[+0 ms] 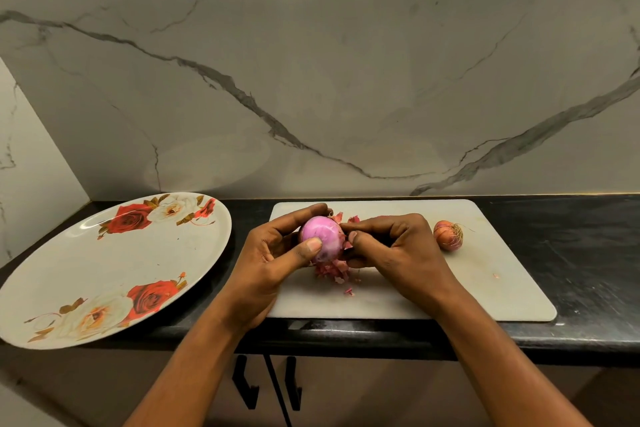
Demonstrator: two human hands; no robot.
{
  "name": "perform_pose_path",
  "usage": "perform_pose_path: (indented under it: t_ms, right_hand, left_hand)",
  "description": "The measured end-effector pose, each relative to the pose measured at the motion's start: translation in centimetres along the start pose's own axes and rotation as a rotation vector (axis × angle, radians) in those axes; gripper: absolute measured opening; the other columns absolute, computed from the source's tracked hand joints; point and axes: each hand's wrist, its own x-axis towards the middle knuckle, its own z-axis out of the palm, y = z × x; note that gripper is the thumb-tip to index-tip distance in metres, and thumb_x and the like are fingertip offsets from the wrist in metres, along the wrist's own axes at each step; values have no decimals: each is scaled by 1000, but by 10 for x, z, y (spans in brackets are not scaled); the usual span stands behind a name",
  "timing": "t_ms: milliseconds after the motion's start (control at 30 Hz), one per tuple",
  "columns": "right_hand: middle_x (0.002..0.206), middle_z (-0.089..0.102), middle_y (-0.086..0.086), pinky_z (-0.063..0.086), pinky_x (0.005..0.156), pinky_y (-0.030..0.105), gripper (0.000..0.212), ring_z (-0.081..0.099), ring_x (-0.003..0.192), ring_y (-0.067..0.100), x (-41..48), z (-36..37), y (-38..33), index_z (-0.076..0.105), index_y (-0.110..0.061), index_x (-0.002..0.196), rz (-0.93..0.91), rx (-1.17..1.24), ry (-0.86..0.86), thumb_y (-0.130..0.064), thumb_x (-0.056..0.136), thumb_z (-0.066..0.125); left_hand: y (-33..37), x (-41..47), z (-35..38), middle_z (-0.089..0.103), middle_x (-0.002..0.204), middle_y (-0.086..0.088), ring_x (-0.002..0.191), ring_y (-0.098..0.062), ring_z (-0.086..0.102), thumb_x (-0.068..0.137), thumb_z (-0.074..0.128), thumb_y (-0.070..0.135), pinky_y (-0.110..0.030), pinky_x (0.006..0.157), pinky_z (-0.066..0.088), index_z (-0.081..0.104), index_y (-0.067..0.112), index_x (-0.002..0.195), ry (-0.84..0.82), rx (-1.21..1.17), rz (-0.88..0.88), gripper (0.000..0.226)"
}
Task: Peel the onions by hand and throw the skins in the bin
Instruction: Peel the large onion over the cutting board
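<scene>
A mostly peeled purple onion (pixel 320 234) is held above the white cutting board (pixel 485 288). My left hand (pixel 277 253) grips it, thumb across its front and fingers curled behind. My right hand (pixel 391 246) pinches a strip of skin at the onion's right side. Loose pink skins (pixel 332 270) lie on the board under the onion, and a few more sit behind it. A second onion (pixel 448 235), still in its brown-red skin with roots showing, rests on the board to the right of my right hand. No bin is in view.
A large round plate (pixel 114 270) with rose prints sits at the left on the black counter (pixel 588 236), overhanging its front edge. A marble wall rises right behind the board. Cabinet doors with black handles (pixel 246 388) are below the counter edge.
</scene>
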Motion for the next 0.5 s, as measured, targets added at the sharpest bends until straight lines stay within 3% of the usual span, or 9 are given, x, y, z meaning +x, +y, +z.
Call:
perform_pose_path:
  t_ms: [200,300,367,500]
  right_hand:
    - [88,81,6,66,71,35,29,81,79,22,1,1,2,82,-18,94,11,47,79,3,98,64]
    - [97,82,0,66,75,35,17,81,88,18,0,0,3,83,-15,106,-33,-1,60,-5,96,72]
    - [105,82,-3,66,81,37,22,79,95,13,-2,-1,4,82,-15,114,-77,-60,44,-15,93,80]
    - [97,82,-5,67,78,40,17,80,88,12,-2,-1,4,84,-16,108,-112,-111,53,-12,91,81]
  left_hand:
    - [1,1,1,69,137,-5,130,-28,64,90,72,12,-38,99,59,65,14,139,27,-23,14,50]
    - [0,1,2,69,135,-6,129,-28,65,88,74,13,-37,97,59,66,17,137,49,-17,24,50]
    - [0,2,2,70,135,-4,130,-28,64,87,76,14,-38,99,59,68,20,136,61,10,35,50]
    - [-1,1,2,69,135,-4,131,-30,63,86,79,14,-46,104,56,68,20,136,72,41,45,51]
